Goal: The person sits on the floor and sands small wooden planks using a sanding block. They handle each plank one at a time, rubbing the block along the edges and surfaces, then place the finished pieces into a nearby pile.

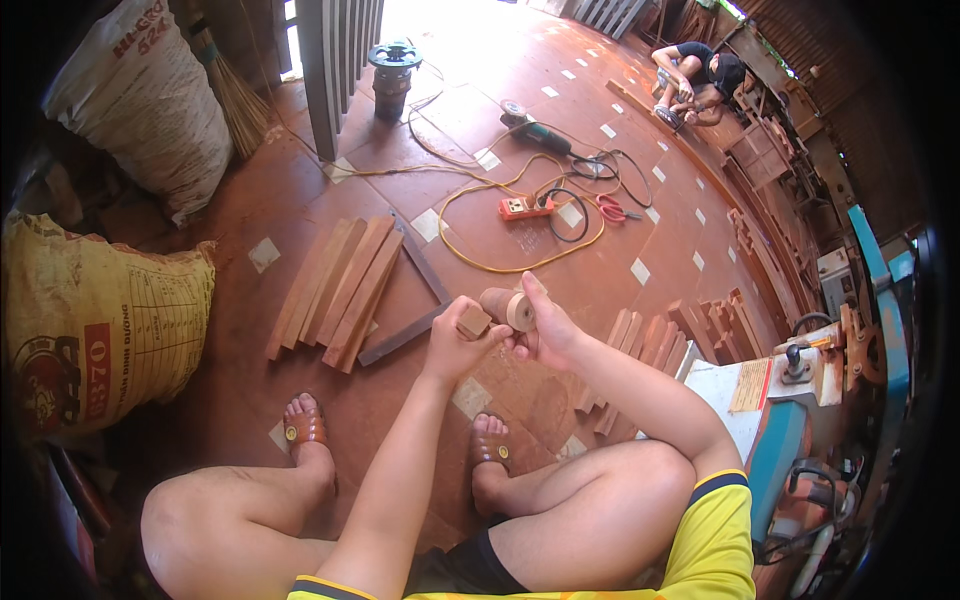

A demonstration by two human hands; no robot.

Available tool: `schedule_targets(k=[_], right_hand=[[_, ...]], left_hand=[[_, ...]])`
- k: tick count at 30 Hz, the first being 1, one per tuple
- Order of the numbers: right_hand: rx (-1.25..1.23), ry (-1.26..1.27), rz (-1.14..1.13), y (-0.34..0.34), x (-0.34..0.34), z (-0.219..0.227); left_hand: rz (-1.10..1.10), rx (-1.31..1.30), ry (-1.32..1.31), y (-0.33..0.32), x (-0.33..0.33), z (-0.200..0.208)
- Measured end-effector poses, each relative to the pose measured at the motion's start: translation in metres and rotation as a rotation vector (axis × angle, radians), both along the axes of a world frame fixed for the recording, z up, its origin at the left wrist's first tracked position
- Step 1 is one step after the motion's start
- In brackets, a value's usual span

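In front of my knees I hold wooden pieces up above the tiled floor. My left hand (pixel 455 345) is closed around a small square-ended wood block (pixel 473 322). My right hand (pixel 550 335) grips a short brown cylinder (pixel 508 308) with a paler round end and a small dark spot at its centre. Its thumb points up along that end, while the other fingers curl below. Both hands nearly meet, so I cannot tell whether the block and cylinder are joined.
Wood strips (pixel 345 290) lie ahead left by a dark frame (pixel 420 330); more strips (pixel 645 345) lie right, beside a machine (pixel 730 400). Ahead are an angle grinder (pixel 535 130), orange power strip (pixel 525 207), cords and red-handled tool (pixel 612 208). Sacks (pixel 110 320) stand left. Another person (pixel 695 80) crouches far right.
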State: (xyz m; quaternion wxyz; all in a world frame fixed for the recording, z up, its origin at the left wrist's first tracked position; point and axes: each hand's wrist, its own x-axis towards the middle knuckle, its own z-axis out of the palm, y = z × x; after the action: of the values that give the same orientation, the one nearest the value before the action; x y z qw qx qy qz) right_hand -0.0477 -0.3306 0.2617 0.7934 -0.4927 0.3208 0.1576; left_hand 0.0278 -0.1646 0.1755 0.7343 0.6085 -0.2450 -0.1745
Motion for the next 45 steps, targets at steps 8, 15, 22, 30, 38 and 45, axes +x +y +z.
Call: schedule_targets(k=[8,15,22,30,38,45], right_hand=[[-0.108,0.08,-0.036,-0.003,-0.004,-0.002],[-0.174,0.049,-0.027,-0.005,-0.005,-0.013],[-0.326,-0.189,0.008,-0.006,-0.006,0.001],[-1.104,-0.579,0.412,0.011,-0.005,0.032],[-1.414,-0.856,0.43,0.02,0.001,0.037],[-1.353,-0.956,0.413,0.033,-0.008,0.033]], left_hand=[[-0.013,0.055,-0.056,-0.005,-0.003,-0.003],[0.023,0.062,-0.077,-0.007,-0.006,-0.001],[0.05,0.056,-0.067,-0.006,-0.003,-0.001],[0.198,0.022,-0.037,-0.008,0.01,-0.021],[0.194,-0.024,-0.036,-0.01,0.008,-0.02],[0.184,-0.031,-0.059,-0.012,0.008,-0.03]])
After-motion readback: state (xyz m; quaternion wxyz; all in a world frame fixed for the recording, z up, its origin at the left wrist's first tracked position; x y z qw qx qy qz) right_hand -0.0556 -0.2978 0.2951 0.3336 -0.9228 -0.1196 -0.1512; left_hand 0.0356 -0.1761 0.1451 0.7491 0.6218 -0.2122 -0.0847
